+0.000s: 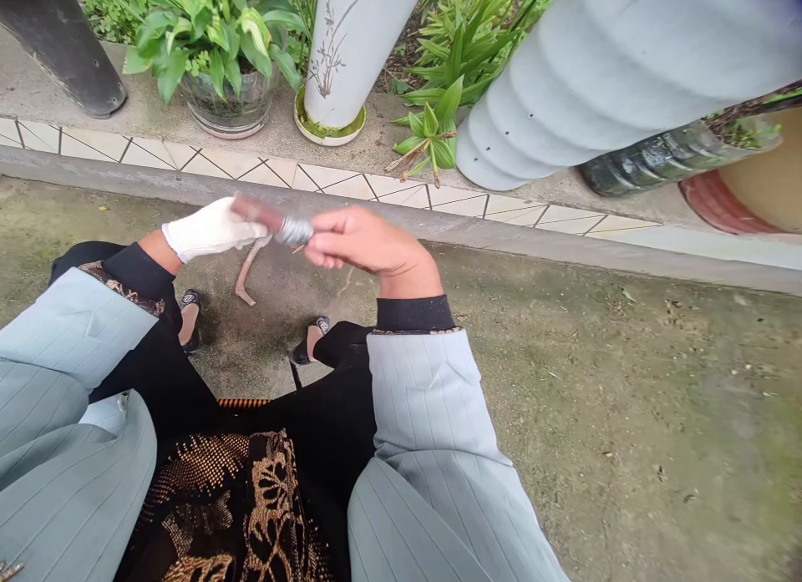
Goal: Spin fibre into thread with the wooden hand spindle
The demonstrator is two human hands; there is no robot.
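My left hand [216,230], in a white glove, is closed on a short reddish-brown rod [256,212], blurred by motion. Silvery wire [294,230] appears to be wound around the rod's right end. There my bare right hand [360,241] pinches with thumb and fingers, touching the wire end; its exact grip is blurred. Below the left hand's fingertips a thin, bent brown strip [246,273] shows against the ground; whether it hangs or lies there I cannot tell.
Ahead runs a low tiled ledge [276,172]. On it stand a leafy potted plant [229,106], a white painted cylinder [351,48], a ribbed grey column [564,89], a dark pipe [68,56] and a plastic bottle planter [670,156]. Mossy concrete [595,398] lies underfoot.
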